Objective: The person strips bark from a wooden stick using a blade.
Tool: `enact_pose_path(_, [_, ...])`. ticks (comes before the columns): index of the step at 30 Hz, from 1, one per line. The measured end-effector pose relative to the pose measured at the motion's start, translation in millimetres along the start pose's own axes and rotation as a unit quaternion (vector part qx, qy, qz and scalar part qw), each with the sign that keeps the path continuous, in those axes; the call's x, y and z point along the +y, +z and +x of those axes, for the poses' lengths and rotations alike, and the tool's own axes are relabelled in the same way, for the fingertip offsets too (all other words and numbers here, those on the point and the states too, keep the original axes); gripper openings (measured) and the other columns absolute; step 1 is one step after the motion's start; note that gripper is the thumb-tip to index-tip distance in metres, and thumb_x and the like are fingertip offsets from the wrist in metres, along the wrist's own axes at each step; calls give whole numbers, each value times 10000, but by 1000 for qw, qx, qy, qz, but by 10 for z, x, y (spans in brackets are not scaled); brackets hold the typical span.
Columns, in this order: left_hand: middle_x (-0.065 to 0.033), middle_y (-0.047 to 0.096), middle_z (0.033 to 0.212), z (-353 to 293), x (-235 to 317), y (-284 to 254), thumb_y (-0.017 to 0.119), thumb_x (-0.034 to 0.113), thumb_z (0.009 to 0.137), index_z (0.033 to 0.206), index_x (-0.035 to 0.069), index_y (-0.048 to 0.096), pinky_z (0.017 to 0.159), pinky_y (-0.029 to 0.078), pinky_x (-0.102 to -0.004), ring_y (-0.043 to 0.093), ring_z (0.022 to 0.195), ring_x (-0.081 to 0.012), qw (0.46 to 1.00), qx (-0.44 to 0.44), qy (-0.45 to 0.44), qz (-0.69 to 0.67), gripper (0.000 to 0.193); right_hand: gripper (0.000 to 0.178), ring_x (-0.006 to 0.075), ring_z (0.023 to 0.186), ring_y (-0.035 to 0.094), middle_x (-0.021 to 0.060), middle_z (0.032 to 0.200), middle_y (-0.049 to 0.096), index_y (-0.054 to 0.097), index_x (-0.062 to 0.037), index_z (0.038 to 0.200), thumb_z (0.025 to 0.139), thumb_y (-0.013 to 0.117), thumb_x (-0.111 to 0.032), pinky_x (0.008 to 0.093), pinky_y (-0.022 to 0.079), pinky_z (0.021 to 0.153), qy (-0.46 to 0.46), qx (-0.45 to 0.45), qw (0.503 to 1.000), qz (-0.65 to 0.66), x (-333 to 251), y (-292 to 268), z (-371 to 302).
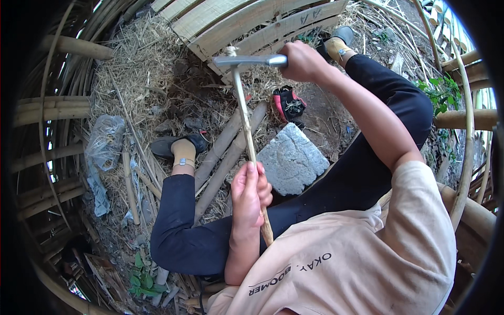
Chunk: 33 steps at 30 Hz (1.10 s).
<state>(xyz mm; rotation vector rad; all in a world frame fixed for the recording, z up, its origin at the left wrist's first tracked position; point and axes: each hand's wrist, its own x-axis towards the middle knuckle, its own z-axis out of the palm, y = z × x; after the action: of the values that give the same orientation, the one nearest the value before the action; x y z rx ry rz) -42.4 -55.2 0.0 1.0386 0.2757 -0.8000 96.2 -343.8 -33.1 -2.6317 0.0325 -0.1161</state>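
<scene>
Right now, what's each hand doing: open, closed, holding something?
Left hand: closed, holding the wooden stick.
Right hand: closed around one end of the silver-grey tool.

Dark lettering across beige shirt, dark letter-like marks on wooden slat

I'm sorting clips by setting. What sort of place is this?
Probably a rustic, open-sided shed or farm shelter: bamboo poles line its sides with daylight between them, dry straw litters the ground, and bare earth shows underfoot.
</scene>
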Motion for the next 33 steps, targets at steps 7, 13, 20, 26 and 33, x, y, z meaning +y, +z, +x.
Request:
enact_pose_path(7, [80, 263, 606, -38, 9, -89, 390, 274, 1063, 950, 97, 464, 374, 164, -173, 202, 454, 3, 996, -70, -7, -55, 222, 221, 344, 689, 692, 193, 723, 682, 730, -56, 853, 661, 626, -90, 416, 571, 681, -119, 35, 992, -34, -106, -29, -96])
enact_pose_path(13, [78, 262, 607, 50, 14, -98, 396, 269, 1061, 957, 91, 460, 379, 163, -178, 193, 455, 1, 995, -67, -19, -67, 216, 470, 221, 563, 630, 148, 643, 649, 720, 11, 873, 849, 717, -459, 375, 506, 591, 26, 9, 994, 102, -21, 96, -53])
enact_pose_path(20, [85, 266, 617, 17, 77, -91, 398, 290, 1062, 969, 90, 494, 390, 160, -174, 193, 466, 3, 991, -101, -15, -86, 241, 288, 282, 636, 668, 164, 717, 677, 730, -18, 922, 794, 753, -275, 381, 523, 639, -88, 71, 984, 138, -79, -52, -126])
enact_pose_path(26, [80, 276, 609, -27, 103, -63, 416, 264, 1057, 965, 76, 502, 381, 164, -174, 205, 459, 4, 999, -23, 33, -17, 227, 200, 323, 677, 668, 176, 716, 665, 692, 12, 818, 696, 768, -127, 379, 508, 631, -124, 38, 992, 7, -195, -175, -272])
enact_pose_path(33, [80, 293, 623, -64, 210, -128, 435, 229, 1050, 988, 69, 515, 382, 197, -165, 227, 476, 9, 996, 26, 79, 22, 188, 368, 114, 570, 603, 60, 636, 616, 632, -12, 829, 839, 766, -354, 262, 451, 508, 110, -169, 945, 257, -375, -522, -415])
